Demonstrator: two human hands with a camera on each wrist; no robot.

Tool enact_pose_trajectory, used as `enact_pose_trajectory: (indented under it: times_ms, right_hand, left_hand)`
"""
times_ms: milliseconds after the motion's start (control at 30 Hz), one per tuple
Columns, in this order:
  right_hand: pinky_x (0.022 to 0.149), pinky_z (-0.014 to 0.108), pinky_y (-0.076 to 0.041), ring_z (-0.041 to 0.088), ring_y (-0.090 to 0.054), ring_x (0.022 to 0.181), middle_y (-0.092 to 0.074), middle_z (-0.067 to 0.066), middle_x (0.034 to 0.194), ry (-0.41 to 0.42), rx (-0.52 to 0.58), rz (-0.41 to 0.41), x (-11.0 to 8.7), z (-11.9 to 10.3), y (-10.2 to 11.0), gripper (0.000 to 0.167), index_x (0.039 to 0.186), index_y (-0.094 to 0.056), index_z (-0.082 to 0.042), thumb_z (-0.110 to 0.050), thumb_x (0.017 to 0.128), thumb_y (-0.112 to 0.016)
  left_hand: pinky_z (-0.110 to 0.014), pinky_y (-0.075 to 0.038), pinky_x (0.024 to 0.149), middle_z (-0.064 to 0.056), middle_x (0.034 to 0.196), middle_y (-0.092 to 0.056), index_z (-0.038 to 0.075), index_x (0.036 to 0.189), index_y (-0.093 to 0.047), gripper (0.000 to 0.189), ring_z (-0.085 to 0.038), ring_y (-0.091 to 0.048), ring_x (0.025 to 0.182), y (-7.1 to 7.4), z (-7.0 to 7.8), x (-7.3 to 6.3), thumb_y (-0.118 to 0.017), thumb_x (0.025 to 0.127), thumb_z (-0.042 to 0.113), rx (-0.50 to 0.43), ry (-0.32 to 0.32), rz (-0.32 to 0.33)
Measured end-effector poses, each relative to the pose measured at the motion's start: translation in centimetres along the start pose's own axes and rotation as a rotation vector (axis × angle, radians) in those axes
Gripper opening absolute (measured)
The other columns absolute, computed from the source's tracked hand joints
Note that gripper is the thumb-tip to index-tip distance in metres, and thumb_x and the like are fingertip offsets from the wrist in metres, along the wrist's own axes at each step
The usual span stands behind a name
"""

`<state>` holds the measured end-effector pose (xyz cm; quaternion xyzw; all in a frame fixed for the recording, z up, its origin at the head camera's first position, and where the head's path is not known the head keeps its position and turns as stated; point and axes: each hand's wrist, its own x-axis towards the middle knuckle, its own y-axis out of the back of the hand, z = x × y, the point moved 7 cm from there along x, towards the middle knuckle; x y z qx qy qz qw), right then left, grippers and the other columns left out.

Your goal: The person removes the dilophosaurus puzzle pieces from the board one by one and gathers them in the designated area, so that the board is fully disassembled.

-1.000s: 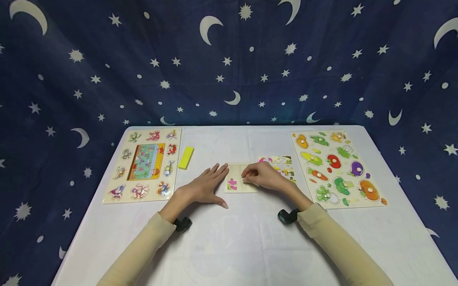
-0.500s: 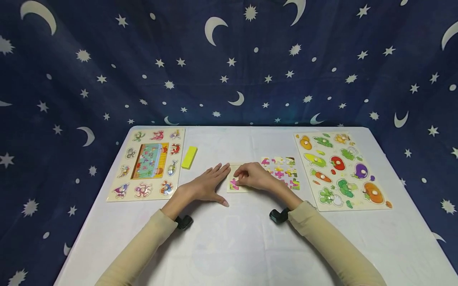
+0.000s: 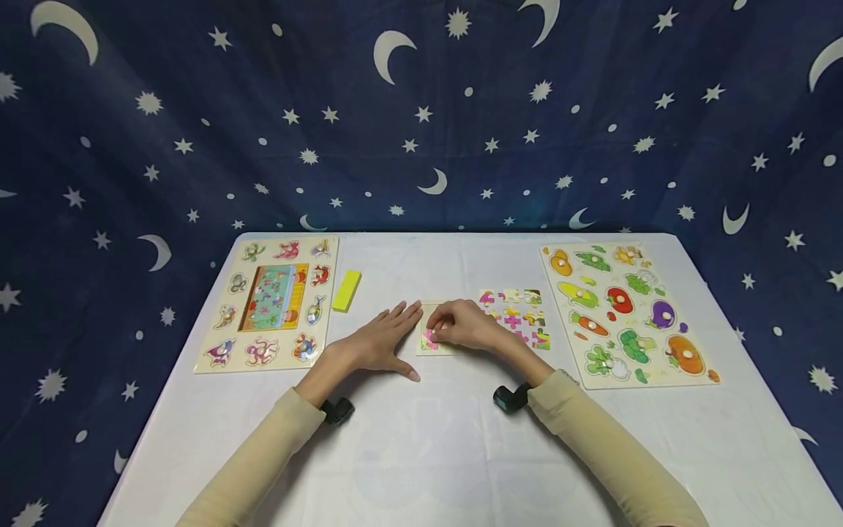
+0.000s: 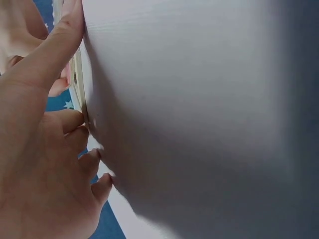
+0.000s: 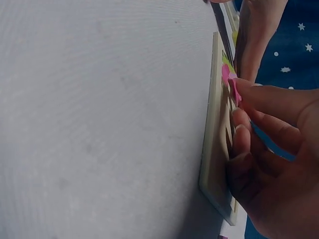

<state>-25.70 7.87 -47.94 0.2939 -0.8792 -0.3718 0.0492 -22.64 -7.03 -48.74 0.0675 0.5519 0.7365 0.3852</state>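
A small wooden puzzle tray (image 3: 440,352) lies flat in the middle of the table. My left hand (image 3: 377,344) is spread beside it, fingertips at the tray's left edge and thumb stretched out near its front corner. Over the tray, my right hand (image 3: 466,326) pinches a pink jigsaw piece (image 5: 236,93) between thumb and fingertips. In the right wrist view that piece is right at another pink-and-green piece (image 5: 226,72) lying in the tray's corner. The right hand covers much of the tray in the head view. Several loose jigsaw pieces (image 3: 511,320) lie in rows just right of it.
On the left lies a sea-creature peg puzzle board (image 3: 268,255), with a yellow block (image 3: 346,290) beside it. A vegetable peg puzzle board (image 3: 665,379) lies on the right. Behind the white table (image 3: 421,454) hangs a dark blue star-and-moon cloth (image 3: 369,146).
My right hand has moved left across the tray to the piece in its corner, then has barely shifted. The left hand stays in place at the tray's edge.
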Motion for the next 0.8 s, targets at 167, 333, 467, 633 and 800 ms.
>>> enact_pose_trajectory:
  times_ms: [167,333,467,633,800]
  right_hand:
    - [0.067,0.025,-0.046,0.010,-0.055,0.071,-0.069,-0.003,0.083,0.011,0.058,0.004,-0.1,-0.1,0.1,0.009,0.098,-0.075,-0.012,-0.016,0.091,-0.079]
    - [0.064,0.024,-0.048,0.011,-0.058,0.070,-0.070,-0.002,0.082,0.000,0.122,0.011,-0.6,-0.2,0.5,0.005,0.097,-0.074,-0.011,-0.011,0.092,-0.076]
    - [0.060,0.024,-0.048,0.011,-0.059,0.068,-0.071,0.000,0.082,0.009,0.156,0.038,-1.2,-0.3,1.3,0.005,0.097,-0.074,-0.009,-0.008,0.092,-0.074]
    - [0.065,0.024,-0.049,0.012,-0.061,0.073,-0.073,0.000,0.084,0.024,0.155,0.074,-2.2,0.1,2.7,0.005,0.096,-0.075,-0.009,-0.007,0.092,-0.073]
    - [0.068,0.024,-0.049,0.013,-0.062,0.075,-0.073,0.000,0.084,0.001,0.134,0.098,-3.4,1.0,3.9,0.005,0.096,-0.075,-0.010,-0.007,0.092,-0.073]
  left_hand:
    - [-0.048,-0.010,0.131,-0.003,0.175,-0.002,0.009,0.166,-0.009,0.124,-0.028,-0.002,0.161,0.1,0.2,-0.2,-0.081,0.080,0.062,-0.006,-0.002,0.005]
    - [-0.049,-0.011,0.130,-0.004,0.175,-0.003,0.008,0.166,-0.010,0.124,-0.030,-0.003,0.161,0.2,0.6,-0.3,-0.081,0.080,0.061,-0.001,-0.016,0.007]
    - [-0.050,-0.011,0.130,-0.005,0.175,-0.005,0.007,0.166,-0.012,0.124,-0.030,-0.004,0.161,0.4,0.8,-0.4,-0.082,0.079,0.060,-0.006,-0.022,0.012]
    - [-0.050,-0.011,0.130,-0.005,0.175,-0.003,0.008,0.166,-0.010,0.124,-0.029,-0.003,0.161,0.3,0.7,-0.4,-0.081,0.079,0.061,0.004,-0.011,0.011]
    - [-0.049,-0.010,0.130,-0.004,0.175,-0.003,0.008,0.166,-0.010,0.125,-0.029,-0.003,0.161,0.3,0.6,-0.6,-0.082,0.079,0.060,0.009,0.002,0.008]
